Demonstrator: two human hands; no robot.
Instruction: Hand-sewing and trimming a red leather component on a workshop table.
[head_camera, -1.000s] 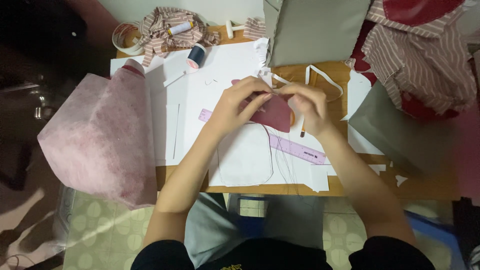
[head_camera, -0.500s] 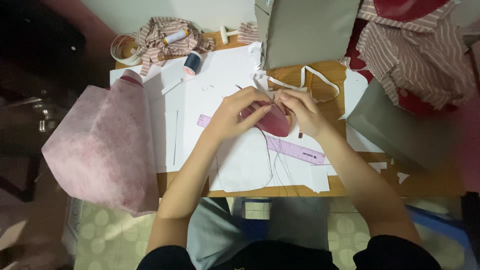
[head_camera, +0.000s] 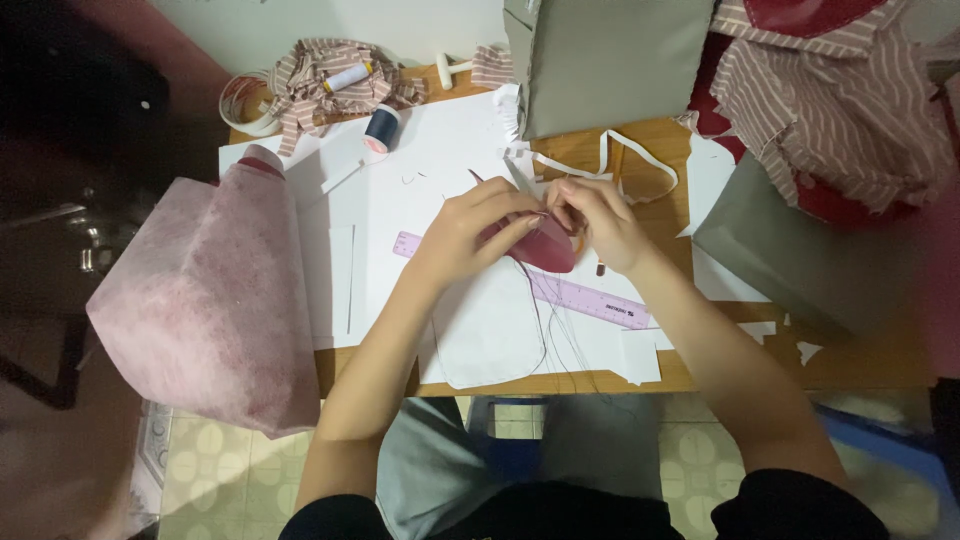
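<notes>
We pinch the small dark-red curved fabric piece (head_camera: 545, 246) over the table (head_camera: 640, 150) | left hand (head_camera: 468, 228) steadies, right hand (head_camera: 600, 222) grips its edge | keep the trailing thread untangled, stitches small.

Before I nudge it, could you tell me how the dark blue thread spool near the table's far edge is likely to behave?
The dark blue thread spool stands upright on its end, so a gentle push would probably slide it. It looks small and light, so it may tip; once on its side, its round body would likely roll.
</notes>
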